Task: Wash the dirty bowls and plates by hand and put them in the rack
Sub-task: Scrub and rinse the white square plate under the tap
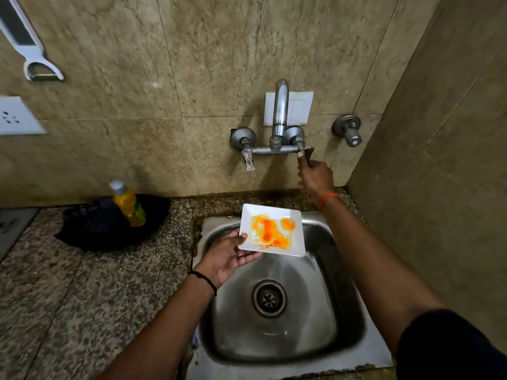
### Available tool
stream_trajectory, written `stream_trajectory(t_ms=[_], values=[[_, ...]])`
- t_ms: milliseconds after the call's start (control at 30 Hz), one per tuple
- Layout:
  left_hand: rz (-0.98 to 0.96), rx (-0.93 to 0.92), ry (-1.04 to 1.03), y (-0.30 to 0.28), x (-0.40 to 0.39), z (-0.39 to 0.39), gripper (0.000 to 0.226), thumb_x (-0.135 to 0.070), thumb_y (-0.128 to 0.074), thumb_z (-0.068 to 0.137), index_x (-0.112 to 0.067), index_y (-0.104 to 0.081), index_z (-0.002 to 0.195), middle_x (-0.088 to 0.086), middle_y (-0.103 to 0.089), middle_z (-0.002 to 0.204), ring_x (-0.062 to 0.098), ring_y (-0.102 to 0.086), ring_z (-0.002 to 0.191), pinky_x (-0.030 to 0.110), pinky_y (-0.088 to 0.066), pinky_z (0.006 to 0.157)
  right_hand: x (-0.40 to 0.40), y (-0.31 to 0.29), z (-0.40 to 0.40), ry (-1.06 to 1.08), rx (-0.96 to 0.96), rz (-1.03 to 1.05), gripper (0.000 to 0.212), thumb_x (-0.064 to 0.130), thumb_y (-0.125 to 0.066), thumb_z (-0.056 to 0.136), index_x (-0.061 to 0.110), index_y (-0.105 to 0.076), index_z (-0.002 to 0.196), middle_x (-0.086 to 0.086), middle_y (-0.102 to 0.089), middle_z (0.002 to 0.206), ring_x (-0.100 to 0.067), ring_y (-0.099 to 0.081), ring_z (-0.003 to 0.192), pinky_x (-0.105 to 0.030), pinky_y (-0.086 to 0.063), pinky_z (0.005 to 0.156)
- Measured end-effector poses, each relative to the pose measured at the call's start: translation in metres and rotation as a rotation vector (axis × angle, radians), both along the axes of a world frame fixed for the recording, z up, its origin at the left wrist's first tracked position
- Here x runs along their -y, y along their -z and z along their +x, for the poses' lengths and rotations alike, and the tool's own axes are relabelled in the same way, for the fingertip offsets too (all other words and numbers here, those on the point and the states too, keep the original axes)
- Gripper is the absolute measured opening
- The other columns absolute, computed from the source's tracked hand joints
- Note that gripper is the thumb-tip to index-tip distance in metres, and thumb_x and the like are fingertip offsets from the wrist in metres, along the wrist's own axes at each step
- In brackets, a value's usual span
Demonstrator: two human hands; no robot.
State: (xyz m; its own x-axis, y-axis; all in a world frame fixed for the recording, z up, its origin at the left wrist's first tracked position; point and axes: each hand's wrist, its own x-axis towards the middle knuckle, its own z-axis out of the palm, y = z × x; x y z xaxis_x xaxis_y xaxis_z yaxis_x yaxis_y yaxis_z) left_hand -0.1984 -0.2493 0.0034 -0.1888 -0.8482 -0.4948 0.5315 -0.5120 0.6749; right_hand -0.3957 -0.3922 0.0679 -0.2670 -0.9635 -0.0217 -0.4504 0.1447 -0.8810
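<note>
Orange-smeared, our plate (pixel 272 229) sat at mid-frame over the sink (pixel 282 319), pinched at its lower-left corner by our left hand (pixel 229 256). Our right hand (pixel 315 178) gripped the tap (pixel 279 127) handle, fingers curled. We judged that a sudden hard jet could tip the lightly held plate into the basin.
</note>
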Motion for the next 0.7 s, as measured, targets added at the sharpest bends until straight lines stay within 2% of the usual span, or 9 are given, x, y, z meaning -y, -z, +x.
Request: stream_trajectory(t_ms=[67,133,200,267,367,433,533,633,700], values=[[-0.002,-0.010,-0.004,0.000,0.002,0.001,0.023,-0.002,-0.044,0.097,-0.007,-0.058,0.115,0.013,-0.072,0.096,0.028,-0.070,0.084,0.041,-0.060,0.072,-0.001,0.000,0.000,0.050,-0.147,-0.096,0.050,0.053,-0.044,0.094,0.010,-0.068,0.086,-0.015,-0.069,0.089,-0.032,-0.062,0.083,-0.030,-0.043,0.069],[-0.003,-0.024,-0.014,0.000,0.004,0.000,0.025,-0.002,-0.044,0.097,-0.005,-0.056,0.118,0.013,-0.072,0.096,0.029,-0.069,0.085,0.040,-0.061,0.070,0.000,0.000,0.003,0.080,-0.213,-0.128,0.047,0.043,-0.040,0.097,0.005,-0.068,0.095,-0.018,-0.067,0.095,-0.034,-0.060,0.088,-0.029,-0.036,0.069],[-0.003,-0.033,-0.019,0.000,0.004,-0.001,0.025,-0.002,-0.045,0.097,-0.004,-0.056,0.119,0.014,-0.071,0.098,0.030,-0.068,0.088,0.040,-0.061,0.070,0.011,0.008,0.003,0.110,-0.114,-0.093,0.056,0.050,-0.033,0.093,0.008,-0.069,0.090,-0.017,-0.070,0.093,-0.035,-0.063,0.087,-0.032,-0.046,0.076],[-0.009,-0.033,-0.017,0.000,0.004,0.000,0.024,-0.002,-0.044,0.097,-0.005,-0.057,0.117,0.013,-0.072,0.097,0.030,-0.067,0.089,0.040,-0.061,0.071,0.028,0.025,-0.008,0.105,0.027,-0.040,0.067,0.066,-0.028,0.082,0.012,-0.068,0.076,-0.015,-0.073,0.082,-0.035,-0.068,0.081,-0.047,-0.056,0.080],[-0.016,-0.027,-0.021,0.001,0.005,0.001,0.020,-0.002,-0.044,0.097,-0.007,-0.059,0.109,0.011,-0.074,0.090,0.029,-0.068,0.087,0.041,-0.060,0.073,0.010,0.013,-0.002,0.101,0.087,-0.022,0.052,0.057,-0.037,0.089,0.017,-0.066,0.073,-0.011,-0.073,0.081,-0.033,-0.069,0.082,-0.047,-0.056,0.082],[-0.012,-0.024,-0.031,0.002,0.005,0.003,0.020,-0.001,-0.043,0.097,-0.007,-0.059,0.108,0.011,-0.074,0.090,0.030,-0.066,0.089,0.041,-0.059,0.073,-0.021,0.001,0.012,0.048,-0.043,-0.038,0.043,0.049,-0.039,0.096,0.016,-0.067,0.092,-0.013,-0.071,0.097,-0.035,-0.065,0.097,-0.034,-0.050,0.085],[-0.011,-0.023,-0.032,0.004,0.004,0.004,0.020,-0.002,-0.043,0.098,-0.007,-0.058,0.110,0.014,-0.069,0.102,0.031,-0.065,0.094,0.041,-0.058,0.075,-0.079,0.016,0.026,-0.137,-0.340,-0.109,0.054,0.048,-0.037,0.099,0.012,-0.050,0.136,-0.013,-0.054,0.139,-0.030,-0.048,0.130,-0.036,-0.036,0.109],[-0.017,-0.028,-0.040,0.007,0.004,0.003,0.021,-0.003,-0.043,0.098,-0.007,-0.059,0.111,0.015,-0.067,0.104,0.030,-0.068,0.087,0.039,-0.060,0.073,-0.134,0.044,0.034,-0.564,-0.586,-0.191,0.065,0.056,-0.030,0.098,0.015,-0.039,0.146,-0.004,-0.038,0.153,-0.018,-0.033,0.143,-0.037,-0.012,0.122],[-0.015,-0.018,-0.057,0.009,0.004,0.002,0.022,-0.003,-0.043,0.098,-0.007,-0.058,0.115,0.014,-0.068,0.102,0.029,-0.070,0.082,0.038,-0.060,0.072,-0.144,0.068,0.022,-0.776,-0.795,-0.192,0.074,0.066,-0.015,0.095,0.020,-0.036,0.148,0.000,-0.029,0.157,-0.013,-0.027,0.146,-0.038,-0.008,0.122]])
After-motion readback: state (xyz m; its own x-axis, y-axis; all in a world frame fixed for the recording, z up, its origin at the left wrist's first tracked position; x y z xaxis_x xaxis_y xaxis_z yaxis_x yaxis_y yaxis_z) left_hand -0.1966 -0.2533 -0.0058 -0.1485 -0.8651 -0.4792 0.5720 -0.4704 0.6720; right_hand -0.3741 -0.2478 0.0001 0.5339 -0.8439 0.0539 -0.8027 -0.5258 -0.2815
